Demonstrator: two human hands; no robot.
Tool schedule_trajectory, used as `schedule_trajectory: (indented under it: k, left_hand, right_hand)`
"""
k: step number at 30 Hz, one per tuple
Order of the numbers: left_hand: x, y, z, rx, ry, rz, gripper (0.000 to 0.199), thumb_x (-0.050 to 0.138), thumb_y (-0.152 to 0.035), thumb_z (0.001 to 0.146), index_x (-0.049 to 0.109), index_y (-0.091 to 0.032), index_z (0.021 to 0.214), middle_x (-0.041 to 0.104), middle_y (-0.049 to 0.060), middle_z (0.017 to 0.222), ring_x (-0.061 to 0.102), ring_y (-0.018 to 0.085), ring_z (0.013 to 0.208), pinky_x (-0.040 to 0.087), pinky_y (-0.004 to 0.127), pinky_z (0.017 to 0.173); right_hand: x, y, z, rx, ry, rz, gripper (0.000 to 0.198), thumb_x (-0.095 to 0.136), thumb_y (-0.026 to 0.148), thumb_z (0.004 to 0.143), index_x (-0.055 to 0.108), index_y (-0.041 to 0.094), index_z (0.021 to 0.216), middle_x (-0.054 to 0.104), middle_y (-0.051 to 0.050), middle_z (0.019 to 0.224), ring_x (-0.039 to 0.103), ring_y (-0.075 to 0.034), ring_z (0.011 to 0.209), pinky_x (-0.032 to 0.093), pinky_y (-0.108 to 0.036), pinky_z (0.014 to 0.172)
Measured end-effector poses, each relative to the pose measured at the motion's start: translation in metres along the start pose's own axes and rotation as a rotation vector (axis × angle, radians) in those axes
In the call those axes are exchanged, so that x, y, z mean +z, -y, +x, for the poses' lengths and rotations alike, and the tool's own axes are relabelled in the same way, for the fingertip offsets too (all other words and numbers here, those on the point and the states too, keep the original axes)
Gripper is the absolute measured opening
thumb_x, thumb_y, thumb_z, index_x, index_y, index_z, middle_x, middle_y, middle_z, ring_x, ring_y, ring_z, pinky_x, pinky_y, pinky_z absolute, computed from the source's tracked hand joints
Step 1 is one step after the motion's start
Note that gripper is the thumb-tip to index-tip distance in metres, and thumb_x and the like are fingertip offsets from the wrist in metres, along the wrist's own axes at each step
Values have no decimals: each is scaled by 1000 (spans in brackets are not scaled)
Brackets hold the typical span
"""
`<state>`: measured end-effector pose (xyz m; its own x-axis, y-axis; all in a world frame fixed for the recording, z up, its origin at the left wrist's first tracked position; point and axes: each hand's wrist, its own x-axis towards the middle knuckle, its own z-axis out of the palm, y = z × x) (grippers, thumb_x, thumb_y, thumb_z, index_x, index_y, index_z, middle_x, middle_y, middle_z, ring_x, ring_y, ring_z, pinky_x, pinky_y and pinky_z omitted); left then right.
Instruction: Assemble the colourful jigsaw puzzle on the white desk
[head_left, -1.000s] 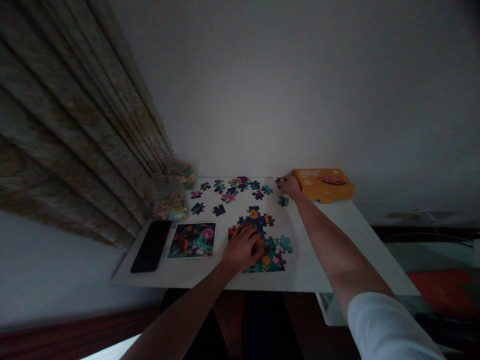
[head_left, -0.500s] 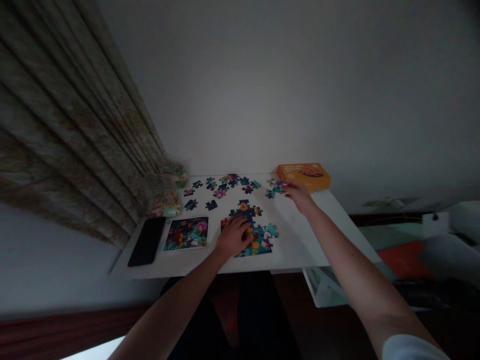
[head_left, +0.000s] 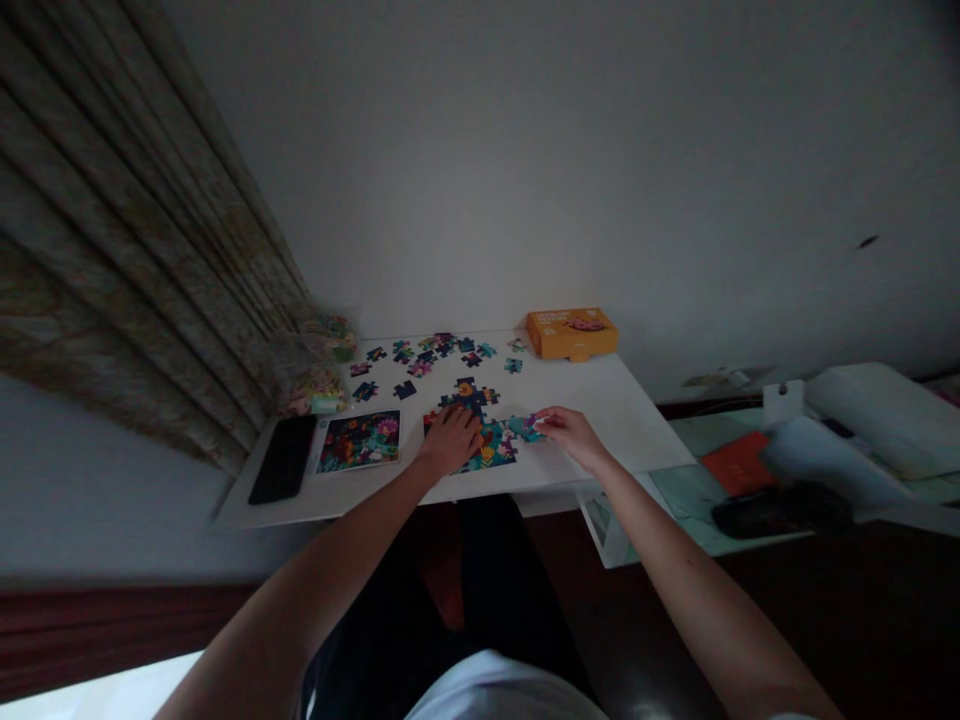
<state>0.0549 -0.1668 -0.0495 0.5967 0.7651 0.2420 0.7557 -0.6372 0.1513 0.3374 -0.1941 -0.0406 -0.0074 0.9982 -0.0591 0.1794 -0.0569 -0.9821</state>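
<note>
My left hand [head_left: 448, 440] lies flat with its fingers spread over the partly joined jigsaw puzzle [head_left: 491, 452], hiding its middle and left. Between the fingertips of my right hand [head_left: 566, 428] is a purple and teal puzzle piece [head_left: 534, 427], right at the puzzle's right edge. I cannot tell whether this piece is joined to it. Left of my left hand lies a picture card [head_left: 360, 441] with a colourful design. Behind the puzzle, several loose puzzle pieces [head_left: 422, 368] are scattered, with a lone dark piece [head_left: 405, 390] nearer to it.
An orange puzzle box [head_left: 572, 334] stands at the table's back right. A black phone-like slab [head_left: 283, 460] lies at the left edge of the white table [head_left: 630, 440]. Clear bags of pieces [head_left: 315, 385] lean by the curtain [head_left: 150, 200]. Right of the table is a lower glass-topped surface [head_left: 690, 500].
My right hand has come from the pieces near the orange box to the puzzle's right edge, bringing a piece. My left hand stays on the puzzle. The view has shifted slightly.
</note>
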Motion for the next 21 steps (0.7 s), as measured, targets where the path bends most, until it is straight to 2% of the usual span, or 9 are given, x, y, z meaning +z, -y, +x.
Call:
schedule_trajectory:
  k: [5,9,12,17,21]
  left_hand:
    - [-5,-25,-1,6,2,-13,30,50,-18,97,70,-22,118,71,13,121,63,31,121,38,52,116]
    - [2,-51,-16,63,-6,-118,30,50,-25,101,67,-23,125,68,11,130,62,27,124,42,48,116]
    - [7,-62,-26,79,-6,-162,33,55,-29,101,64,-24,132,65,10,137,59,27,131,40,48,118]
    - [10,-64,-30,71,-4,-152,37,54,-28,101,60,-22,138,63,11,141,57,28,133,40,49,118]
    - [11,-64,-30,83,0,-108,38,53,-29,102,59,-21,138,62,12,141,57,28,133,40,49,119]
  right_hand:
    - [14,-20,-6,25,68,-122,26,75,37,71,75,20,90,78,-4,81,72,-21,76,55,-33,73]
    - [24,-27,-6,-21,24,-288,18,71,27,77,76,20,93,76,-2,78,70,-19,73,53,-30,72]
    - [28,-27,-7,-89,13,-452,15,69,22,82,77,20,95,75,-2,79,69,-18,73,53,-29,72]
    - [33,-26,-15,-209,-45,-682,15,68,19,88,77,24,100,72,-4,96,70,-17,80,55,-30,80]
    - [37,-29,-28,-408,-91,-736,18,66,20,93,77,25,107,73,-9,109,69,-24,101,55,-40,94]
